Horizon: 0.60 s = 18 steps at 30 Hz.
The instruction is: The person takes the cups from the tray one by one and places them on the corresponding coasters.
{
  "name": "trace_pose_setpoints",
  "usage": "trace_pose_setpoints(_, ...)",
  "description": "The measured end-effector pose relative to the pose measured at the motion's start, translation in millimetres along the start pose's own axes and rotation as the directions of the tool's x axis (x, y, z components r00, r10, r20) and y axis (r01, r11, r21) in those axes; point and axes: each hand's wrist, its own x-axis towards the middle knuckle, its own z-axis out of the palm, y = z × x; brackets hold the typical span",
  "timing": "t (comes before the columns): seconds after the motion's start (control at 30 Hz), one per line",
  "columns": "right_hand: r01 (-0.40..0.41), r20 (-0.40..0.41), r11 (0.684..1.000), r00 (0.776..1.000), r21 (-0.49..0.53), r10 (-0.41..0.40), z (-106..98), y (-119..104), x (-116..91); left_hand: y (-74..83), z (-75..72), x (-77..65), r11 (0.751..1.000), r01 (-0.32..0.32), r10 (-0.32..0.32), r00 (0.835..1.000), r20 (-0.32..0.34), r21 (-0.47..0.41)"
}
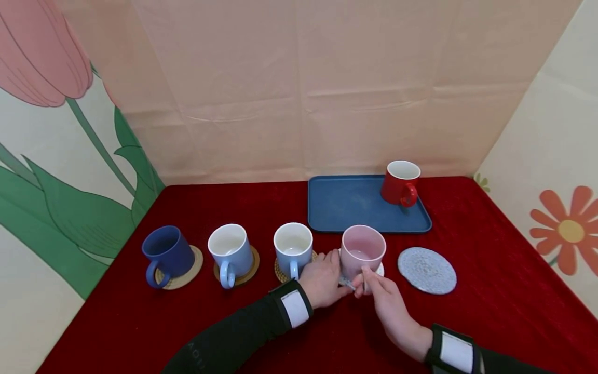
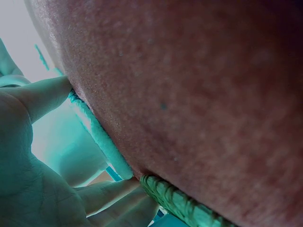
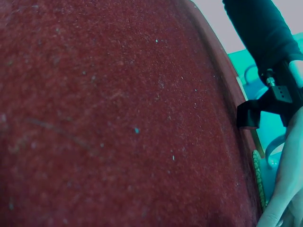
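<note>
In the head view a pink mug [image 1: 363, 249] sits on a pale round coaster [image 1: 380, 270], its handle toward me. My right hand [image 1: 390, 306] pinches that handle between thumb and fingers, which partly cover it. From the left, my left hand [image 1: 322, 280] holds the coaster. In the left wrist view the coaster's edge [image 2: 102, 139] lies between thumb and fingers of the left hand [image 2: 42, 165]. Beside the left hand, a light blue mug [image 1: 293, 244] stands on a woven coaster [image 1: 282, 272]. The right wrist view catches only part of the right hand [image 3: 284, 189].
A second light blue mug [image 1: 229, 249] and a dark blue mug [image 1: 167, 253] stand on coasters to the left. A bare speckled coaster [image 1: 427, 270] lies at right. At the back, a blue tray [image 1: 348, 200] bears a red mug [image 1: 397, 189]. Red cloth [image 1: 187, 332] covers the table.
</note>
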Motion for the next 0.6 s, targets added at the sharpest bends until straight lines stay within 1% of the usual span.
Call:
trace_pose_setpoints(0.17, -0.018, 0.053, 0.999, 0.998, 0.029, 0.017, -4.6, -0.5, -0.1, -0.3, -0.5, -0.7, 1.000, -0.005, 0.005, 1.000, -0.006, -0.006)
trace_pose_setpoints(0.33, -0.004, 0.079, 0.998, 0.997, 0.069, -0.001, -9.0, 1.0, 0.1, 0.0, -0.1, -0.9, 1.000, -0.004, 0.004, 1.000, -0.003, -0.001)
trace_pose_setpoints(0.47, -0.007, 0.072, 0.995, 0.997, 0.100, -0.001, -15.1, 2.3, -0.1, 0.1, -0.6, -0.7, 1.000, 0.000, 0.000, 1.000, 0.008, -0.002)
trace_pose_setpoints(0.6, -0.013, 0.051, 0.997, 0.999, 0.078, 0.009, -25.6, 4.3, 0.3, 0.6, -1.1, -0.3, 1.000, 0.004, -0.004, 1.000, 0.030, 0.003)
